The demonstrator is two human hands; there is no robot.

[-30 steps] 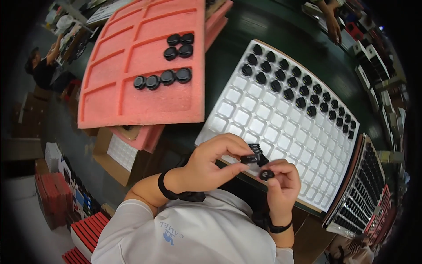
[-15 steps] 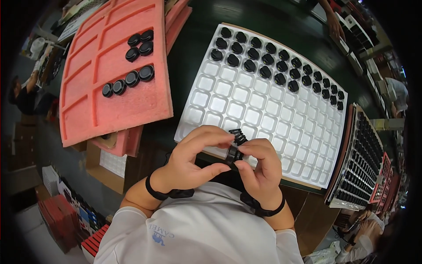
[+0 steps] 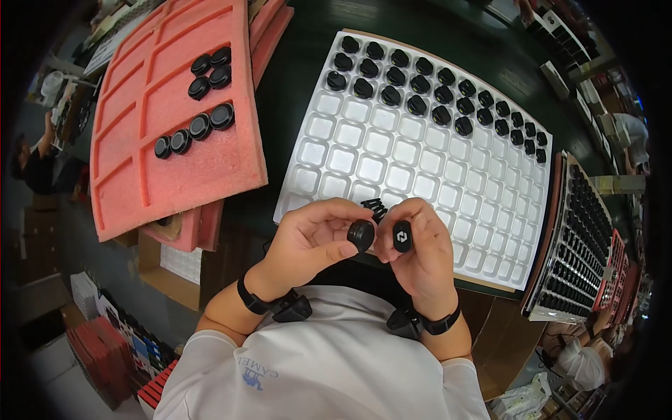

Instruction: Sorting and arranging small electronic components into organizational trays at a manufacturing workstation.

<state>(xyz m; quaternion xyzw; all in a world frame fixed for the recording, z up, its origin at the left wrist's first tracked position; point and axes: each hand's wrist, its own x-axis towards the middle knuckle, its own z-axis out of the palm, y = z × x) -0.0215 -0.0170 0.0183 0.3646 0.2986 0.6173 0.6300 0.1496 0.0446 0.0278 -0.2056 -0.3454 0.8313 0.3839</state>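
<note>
My left hand (image 3: 311,234) pinches a round black cap-like part (image 3: 361,236) between thumb and fingers. Close beside it, my right hand (image 3: 420,245) grips a small black part with an oval end (image 3: 402,236) bearing a white mark. Past the fingertips a black ribbed piece (image 3: 376,208) sticks out; which hand holds it I cannot tell. Both hands are above the near edge of a white plastic tray (image 3: 374,168) of square pockets. Several black parts (image 3: 416,105) fill its far rows. To the left, a pink foam tray (image 3: 189,164) carries several round black parts (image 3: 200,126).
Beyond the white tray's right side stand stacked trays of black parts (image 3: 568,259). An open cardboard box (image 3: 168,276) sits below the pink foam at left. Another person (image 3: 581,357) is at lower right, and more people work at the far edges.
My hands have drawn slightly apart, separating the round part from the oval-ended one, whose marked end now faces me. The view has shifted a little.
</note>
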